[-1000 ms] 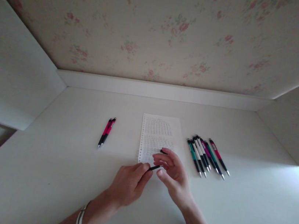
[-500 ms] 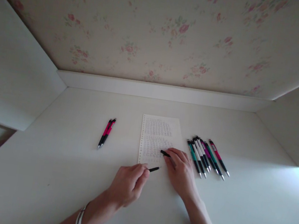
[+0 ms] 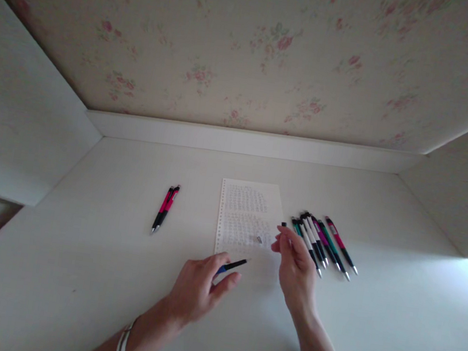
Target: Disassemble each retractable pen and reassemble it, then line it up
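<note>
My left hand (image 3: 202, 287) holds a blue pen (image 3: 233, 265) with a black grip, its point directed right over the paper's lower edge. The thumb is lifted off the barrel, and much of the pen is hidden by the fingers. My right hand (image 3: 297, 266) is raised beside the paper's right edge, fingers pinched on a small black piece (image 3: 283, 225), mostly hidden. On the handwritten sheet of paper (image 3: 246, 209) between the hands lies a small silvery pen tip (image 3: 259, 239).
Two pink-and-black pens (image 3: 165, 209) lie together at the left on the white desk (image 3: 115, 275). Right of the paper lies a group of several pens (image 3: 329, 244) in green, white, purple and pink. White side panels and a flowered wall (image 3: 251, 56) enclose the desk.
My right hand has lifted and moved right with the black piece, uncovering the silvery tip on the paper. My left thumb has opened away, showing the pen's blue barrel.
</note>
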`<state>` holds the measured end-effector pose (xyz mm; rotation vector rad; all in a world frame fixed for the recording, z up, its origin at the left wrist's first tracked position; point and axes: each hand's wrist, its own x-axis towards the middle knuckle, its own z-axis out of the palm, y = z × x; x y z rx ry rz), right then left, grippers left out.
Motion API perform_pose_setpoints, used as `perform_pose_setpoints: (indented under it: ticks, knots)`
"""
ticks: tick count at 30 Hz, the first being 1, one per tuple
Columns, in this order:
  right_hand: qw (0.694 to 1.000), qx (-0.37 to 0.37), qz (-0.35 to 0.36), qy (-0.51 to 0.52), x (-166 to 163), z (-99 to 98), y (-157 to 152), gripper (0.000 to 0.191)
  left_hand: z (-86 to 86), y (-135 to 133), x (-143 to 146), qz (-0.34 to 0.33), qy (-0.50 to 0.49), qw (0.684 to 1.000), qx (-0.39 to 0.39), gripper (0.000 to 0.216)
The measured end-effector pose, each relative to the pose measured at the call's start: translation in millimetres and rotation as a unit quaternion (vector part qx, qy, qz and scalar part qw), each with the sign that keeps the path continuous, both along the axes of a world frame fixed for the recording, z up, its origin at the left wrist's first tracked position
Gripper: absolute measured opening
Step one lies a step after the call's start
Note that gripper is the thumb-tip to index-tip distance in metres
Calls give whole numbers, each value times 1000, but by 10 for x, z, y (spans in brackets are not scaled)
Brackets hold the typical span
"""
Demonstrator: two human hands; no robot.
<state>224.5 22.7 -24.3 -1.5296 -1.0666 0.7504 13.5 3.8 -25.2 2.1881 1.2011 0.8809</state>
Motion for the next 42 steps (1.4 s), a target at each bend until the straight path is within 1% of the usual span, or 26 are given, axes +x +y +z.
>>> perform_pose_setpoints:
  ticks: [3, 5, 7, 14, 22, 25, 30, 36, 39, 41, 42]
  knots:
    - [985, -12, 29, 168, -34, 72, -10, 38, -10, 4, 1, -24, 5, 1000, 9, 19]
    - [972, -10, 40, 232, -70, 105, -34, 32, -3, 1, 3, -33, 7, 999, 7, 19]
    - [963, -3, 40, 265, -114, 126, -64, 25, 10, -7, 6, -32, 13, 999, 0, 20]
    - [947, 15, 75, 311, -219, 125, -132, 19, 9, -8, 20, 9, 32, 999, -26, 21]
    - [948, 0, 122, 293, -227, 6, -197, 19, 11, -4, 18, 1, 35, 999, -31, 21]
    - [951, -6, 140, 277, -235, -9, -208, 20, 23, -7, 23, -4, 31, 999, -34, 21]
    - [960, -24, 162, 226, -267, 57, -212, 18, 24, -8, 24, -1, 29, 999, -40, 20]
    - [964, -35, 191, 179, -324, 104, -215, 18, 42, -18, 47, 21, 27, 998, -60, 21]
    - [967, -13, 223, 122, -354, 123, -205, 14, 47, -13, 51, 18, 6, 997, -70, 23]
    - [966, 9, 248, 78, -355, 145, -201, 12, 44, -3, 44, 2, -8, 998, -69, 23]
    - [964, 19, 260, 60, -345, 156, -202, 13, 41, 2, 38, -11, -10, 998, -65, 21]
